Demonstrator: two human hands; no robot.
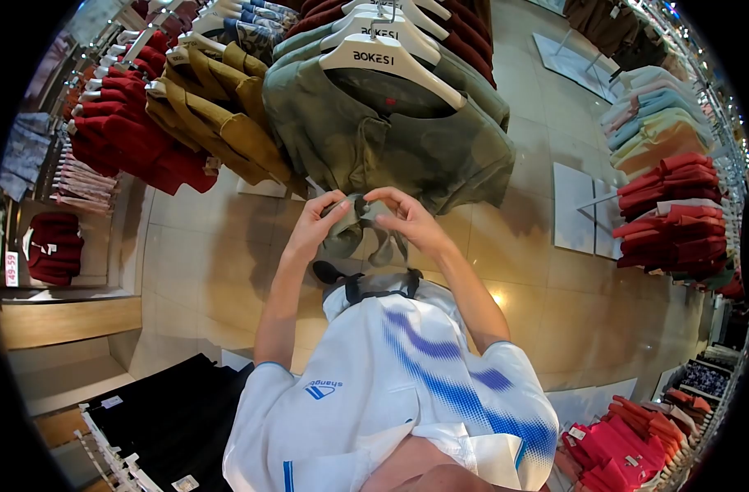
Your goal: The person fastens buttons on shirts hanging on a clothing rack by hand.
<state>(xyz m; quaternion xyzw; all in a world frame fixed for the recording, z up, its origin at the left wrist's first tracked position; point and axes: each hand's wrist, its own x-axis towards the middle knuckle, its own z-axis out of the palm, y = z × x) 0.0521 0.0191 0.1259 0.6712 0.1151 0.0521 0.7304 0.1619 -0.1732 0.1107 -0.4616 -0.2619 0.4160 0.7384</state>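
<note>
A grey-green short jacket [391, 139] hangs in front of me on a white hanger [391, 61] lettered BOKESI. Just below its front hem, my left hand [315, 223] pinches grey-green fabric [342, 238] between thumb and fingers. My right hand [411, 221] is curled with thumb and index finger at the upper right edge of the same fabric, close to a small dark spot I cannot make out. The two hands are a short way apart, and loose fabric droops below them. Whether this fabric belongs to the hanging jacket cannot be made out clearly.
Mustard jackets [219, 98] and red garments [137, 131] hang to the left. Folded-over pastel clothes [657, 115] and red clothes [670, 209] line the right rack. Black garments [169, 418] are at lower left, pink ones [612, 451] at lower right. Tiled floor [514, 271] lies below.
</note>
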